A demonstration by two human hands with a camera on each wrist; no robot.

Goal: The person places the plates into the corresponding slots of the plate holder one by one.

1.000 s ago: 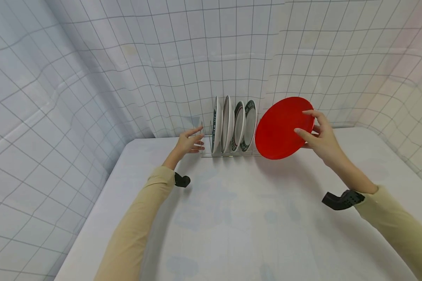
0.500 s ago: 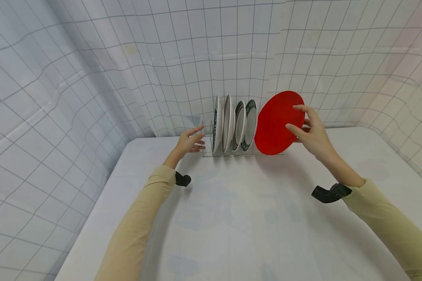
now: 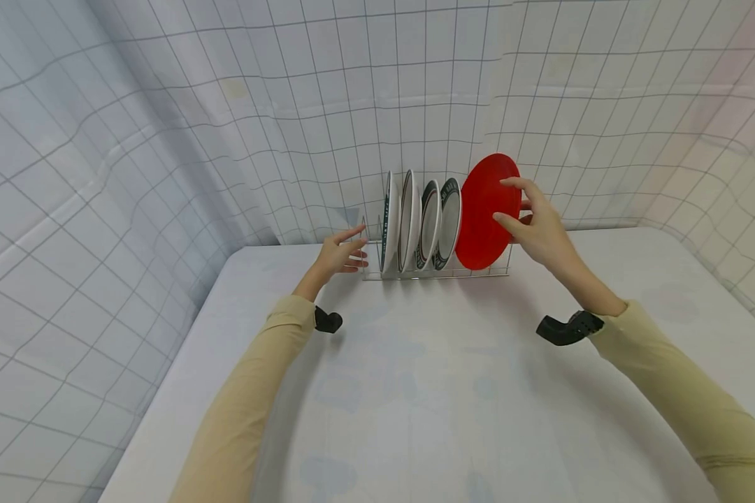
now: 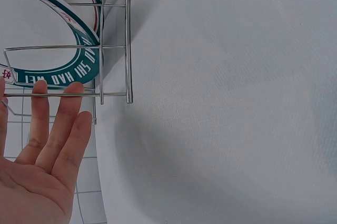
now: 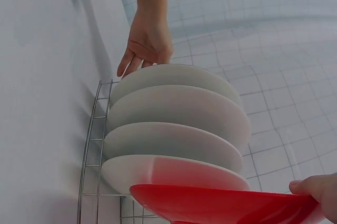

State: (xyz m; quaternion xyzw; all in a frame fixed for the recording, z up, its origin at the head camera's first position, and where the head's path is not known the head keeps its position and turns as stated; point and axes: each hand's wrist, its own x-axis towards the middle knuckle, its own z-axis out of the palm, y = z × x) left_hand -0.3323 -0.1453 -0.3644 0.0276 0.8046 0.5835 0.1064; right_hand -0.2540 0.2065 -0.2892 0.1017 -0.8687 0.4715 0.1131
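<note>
My right hand (image 3: 540, 227) pinches the right rim of a red plate (image 3: 483, 209), thumb on its face and other fingers behind. The red plate stands tilted at the right end of a wire dish rack (image 3: 437, 274); whether it bears on the wires I cannot tell. Several white plates with dark patterned rims stand upright in the rack, the rightmost white plate (image 3: 449, 223) next to the red one. At the rack's left end, my left hand (image 3: 338, 257) has its fingers extended. In the left wrist view its fingertips (image 4: 73, 87) touch the end wire.
The rack stands near the back of a table covered in white cloth (image 3: 409, 391). A white grid-patterned curtain (image 3: 327, 105) hangs close behind it and along both sides.
My right hand has carried the red plate left toward the rack's right end, turning it more edge-on and upright. My left hand stays by the rack's left end.
</note>
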